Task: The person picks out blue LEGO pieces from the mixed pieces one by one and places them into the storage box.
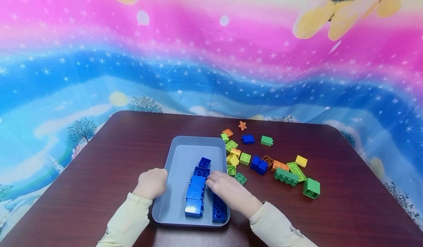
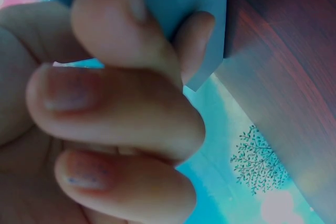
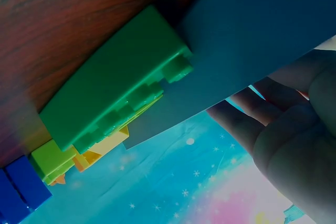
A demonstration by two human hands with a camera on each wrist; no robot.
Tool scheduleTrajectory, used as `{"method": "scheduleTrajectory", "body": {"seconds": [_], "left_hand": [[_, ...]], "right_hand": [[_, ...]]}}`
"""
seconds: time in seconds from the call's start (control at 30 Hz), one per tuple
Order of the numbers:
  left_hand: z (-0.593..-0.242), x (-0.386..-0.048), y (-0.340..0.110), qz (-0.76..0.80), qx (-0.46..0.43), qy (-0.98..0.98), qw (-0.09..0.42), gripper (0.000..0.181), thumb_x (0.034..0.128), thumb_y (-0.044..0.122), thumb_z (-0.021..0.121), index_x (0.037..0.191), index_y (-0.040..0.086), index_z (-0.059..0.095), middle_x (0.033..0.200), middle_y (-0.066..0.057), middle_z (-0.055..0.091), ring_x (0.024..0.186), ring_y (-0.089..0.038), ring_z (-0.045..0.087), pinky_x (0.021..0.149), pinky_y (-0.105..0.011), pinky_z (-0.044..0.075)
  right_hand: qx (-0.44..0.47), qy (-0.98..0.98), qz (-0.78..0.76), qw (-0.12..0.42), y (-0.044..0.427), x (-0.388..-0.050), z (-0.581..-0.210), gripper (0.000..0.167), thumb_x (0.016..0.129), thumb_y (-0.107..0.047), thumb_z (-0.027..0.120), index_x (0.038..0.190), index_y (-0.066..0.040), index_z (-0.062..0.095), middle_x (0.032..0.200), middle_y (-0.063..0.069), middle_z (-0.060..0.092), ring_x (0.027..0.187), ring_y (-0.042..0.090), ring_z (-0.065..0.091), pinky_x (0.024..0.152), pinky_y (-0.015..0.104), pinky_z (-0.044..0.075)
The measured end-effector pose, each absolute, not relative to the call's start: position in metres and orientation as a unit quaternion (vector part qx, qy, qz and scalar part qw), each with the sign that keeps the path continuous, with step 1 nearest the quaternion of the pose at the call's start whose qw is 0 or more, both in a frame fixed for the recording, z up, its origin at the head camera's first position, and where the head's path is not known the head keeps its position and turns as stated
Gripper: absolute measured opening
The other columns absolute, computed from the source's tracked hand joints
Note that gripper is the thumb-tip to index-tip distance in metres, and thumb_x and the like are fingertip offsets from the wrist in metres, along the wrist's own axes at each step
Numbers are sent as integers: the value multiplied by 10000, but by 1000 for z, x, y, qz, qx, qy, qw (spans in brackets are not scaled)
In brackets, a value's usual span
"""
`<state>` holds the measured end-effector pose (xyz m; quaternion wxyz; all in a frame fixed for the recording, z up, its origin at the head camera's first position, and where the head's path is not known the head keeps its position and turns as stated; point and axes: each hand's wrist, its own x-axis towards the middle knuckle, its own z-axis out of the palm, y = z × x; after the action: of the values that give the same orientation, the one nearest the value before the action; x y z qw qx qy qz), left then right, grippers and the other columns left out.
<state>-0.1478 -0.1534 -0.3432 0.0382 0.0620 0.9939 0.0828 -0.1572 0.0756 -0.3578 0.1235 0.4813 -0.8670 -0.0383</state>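
My left hand point(image 1: 151, 183) grips the left rim of a grey-blue tray point(image 1: 180, 142); in the left wrist view its curled fingers point(image 2: 121, 114) are beside the tray's edge point(image 2: 207, 3). Inside the tray a row of blue toy bricks point(image 1: 195, 193) runs lengthwise, the far ones point(image 1: 205, 162) lying with their undersides up. My right hand point(image 1: 232, 192) reaches over the right rim, fingertips beside the middle of that row. In the right wrist view the tray wall hides those fingertips. Under this hand a dark blue brick point(image 1: 219, 210) lies along the tray's right side.
Right of the tray lie loose bricks: a green brick point(image 1: 311, 188), a long green brick point(image 1: 286, 176), blue bricks point(image 1: 259, 165) and a yellow brick point(image 1: 301, 161). An orange flower piece point(image 1: 242, 125) lies near the table's point(image 1: 109, 166) far edge, before a printed cloth point(image 1: 211, 63).
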Motion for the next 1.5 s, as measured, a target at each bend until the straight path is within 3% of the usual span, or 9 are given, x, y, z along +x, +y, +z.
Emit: {"method": "scheduleTrajectory", "body": {"seconds": [0.9,1.2,1.5], "left_hand": [[-344,-148,-154,83,64,994,32,197,738,-33,563,586,77,502,521,-34,442,476,-159,459,432,-368,401],[-344,-148,-154,81,64,994,32,194,736,-28,560,585,79,501,526,-35,450,481,-164,467,437,-377,401],[-344,-148,-154,84,65,994,29,191,727,-29,566,586,80,499,526,-31,450,484,-163,467,443,-383,401]], "right_hand": [[476,-875,-21,84,82,-155,-365,312,802,-11,637,1109,-39,592,1177,103,556,1110,195,500,887,296,395],[468,-883,12,39,87,-156,-358,377,794,-36,648,1162,-53,569,1211,87,536,1149,199,467,897,308,385],[454,-882,26,121,102,-164,-350,293,774,-41,682,1062,-57,627,1107,113,575,1046,230,529,849,339,428]]}}
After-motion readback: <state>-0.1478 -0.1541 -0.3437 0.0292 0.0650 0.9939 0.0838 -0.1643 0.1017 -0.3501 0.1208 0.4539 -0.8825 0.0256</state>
